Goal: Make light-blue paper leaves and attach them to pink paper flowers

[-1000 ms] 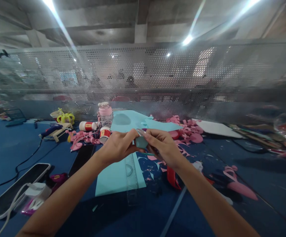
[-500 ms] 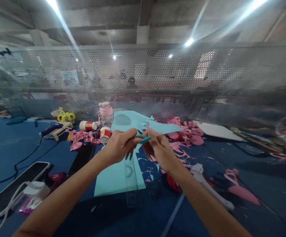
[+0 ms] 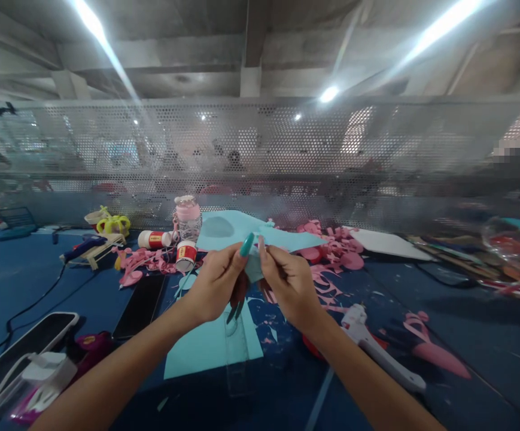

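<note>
In front of me, my left hand point(image 3: 215, 280) and my right hand point(image 3: 292, 286) pinch a small light-blue foam piece point(image 3: 254, 267) between thumbs and fingers. Part of that piece is hidden by the fingers. Below the hands lies a light-blue foam sheet point(image 3: 197, 347) with a clear ruler point(image 3: 237, 353) across it. Another light-blue sheet point(image 3: 242, 224) stretches behind the hands. Small offcuts are scattered between the lower sheet and my right forearm.
Pink foam scraps point(image 3: 331, 286) spread right of the hands. Beside my right forearm rests a white-grey handled tool point(image 3: 371, 344). At left are a black phone point(image 3: 138, 306), red-and-white paper cups point(image 3: 186, 255) and a pink-topped bottle point(image 3: 188, 215). A perforated metal screen point(image 3: 260, 143) stands behind.
The foam piece, edge-on before, is turned so that its face shows between my hands. My thumbs have tipped upward, and the whole view has shifted slightly.
</note>
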The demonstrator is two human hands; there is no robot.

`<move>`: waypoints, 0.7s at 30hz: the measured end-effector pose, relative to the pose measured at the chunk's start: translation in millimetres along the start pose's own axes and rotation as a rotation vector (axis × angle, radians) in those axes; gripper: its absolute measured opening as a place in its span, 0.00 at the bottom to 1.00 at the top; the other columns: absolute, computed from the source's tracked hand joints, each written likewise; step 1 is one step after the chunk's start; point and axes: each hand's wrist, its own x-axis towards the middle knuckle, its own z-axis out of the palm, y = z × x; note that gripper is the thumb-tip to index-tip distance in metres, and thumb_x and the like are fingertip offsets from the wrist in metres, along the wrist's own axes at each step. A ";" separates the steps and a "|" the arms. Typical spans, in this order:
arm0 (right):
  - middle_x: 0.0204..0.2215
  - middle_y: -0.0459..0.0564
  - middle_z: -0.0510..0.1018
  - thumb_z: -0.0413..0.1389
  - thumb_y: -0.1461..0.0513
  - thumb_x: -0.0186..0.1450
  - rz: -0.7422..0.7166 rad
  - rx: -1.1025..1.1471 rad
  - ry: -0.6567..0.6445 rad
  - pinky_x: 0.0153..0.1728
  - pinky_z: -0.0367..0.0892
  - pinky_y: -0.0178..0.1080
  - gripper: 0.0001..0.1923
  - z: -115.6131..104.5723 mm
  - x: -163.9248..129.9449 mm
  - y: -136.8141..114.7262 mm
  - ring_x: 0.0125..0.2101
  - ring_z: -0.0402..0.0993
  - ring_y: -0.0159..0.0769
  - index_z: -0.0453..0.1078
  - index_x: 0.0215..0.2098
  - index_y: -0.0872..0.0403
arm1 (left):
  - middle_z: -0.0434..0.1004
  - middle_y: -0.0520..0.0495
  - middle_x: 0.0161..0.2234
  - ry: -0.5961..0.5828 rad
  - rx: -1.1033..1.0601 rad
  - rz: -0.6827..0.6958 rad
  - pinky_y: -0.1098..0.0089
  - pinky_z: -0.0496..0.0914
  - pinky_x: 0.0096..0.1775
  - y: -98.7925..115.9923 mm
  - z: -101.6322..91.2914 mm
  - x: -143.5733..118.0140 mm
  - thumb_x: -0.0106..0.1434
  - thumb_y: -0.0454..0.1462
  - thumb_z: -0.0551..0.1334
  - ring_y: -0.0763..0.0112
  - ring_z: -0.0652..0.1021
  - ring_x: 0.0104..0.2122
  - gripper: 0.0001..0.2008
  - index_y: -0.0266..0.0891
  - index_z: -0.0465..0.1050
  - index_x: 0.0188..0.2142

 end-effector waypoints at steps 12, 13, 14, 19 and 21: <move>0.13 0.40 0.59 0.42 0.62 0.65 -0.096 -0.164 -0.035 0.18 0.51 0.31 0.14 -0.1 -0.1 0.4 0.15 0.55 0.25 0.52 0.21 0.53 | 0.58 0.59 0.10 0.066 -0.044 -0.042 0.81 0.55 0.12 -0.9 4.5 -0.8 0.64 0.49 0.43 0.82 0.61 0.09 0.20 0.38 0.59 0.27; 0.13 0.40 0.59 0.42 0.63 0.65 -0.109 -0.180 -0.043 0.18 0.51 0.31 0.14 0.7 -0.5 0.0 0.15 0.56 0.25 0.52 0.21 0.52 | 0.58 0.59 0.10 0.089 -0.013 -0.030 0.81 0.55 0.12 -1.8 4.3 -0.9 0.64 0.49 0.43 0.82 0.61 0.09 0.20 0.38 0.59 0.27; 0.13 0.40 0.59 0.42 0.63 0.65 -0.121 -0.199 -0.043 0.18 0.50 0.32 0.13 1.4 -1.0 -0.4 0.15 0.56 0.26 0.52 0.21 0.52 | 0.58 0.59 0.10 0.107 0.033 -0.016 0.81 0.55 0.12 -2.5 3.8 -1.0 0.64 0.49 0.44 0.82 0.61 0.09 0.20 0.38 0.59 0.26; 0.13 0.40 0.58 0.40 0.61 0.66 -0.075 -0.193 -0.022 0.19 0.51 0.32 0.15 4.2 -1.8 -2.8 0.15 0.57 0.26 0.52 0.21 0.52 | 0.59 0.58 0.10 0.114 0.245 0.017 0.81 0.57 0.14 -0.8 1.3 -1.8 0.65 0.46 0.45 0.82 0.63 0.10 0.17 0.39 0.55 0.24; 0.13 0.40 0.59 0.39 0.60 0.67 -0.035 -0.164 -0.022 0.19 0.52 0.32 0.16 5.0 -1.8 -3.5 0.16 0.58 0.27 0.53 0.22 0.53 | 0.59 0.58 0.10 0.130 0.297 0.025 0.80 0.57 0.15 1.2 1.3 -2.3 0.65 0.45 0.45 0.82 0.63 0.11 0.17 0.39 0.54 0.23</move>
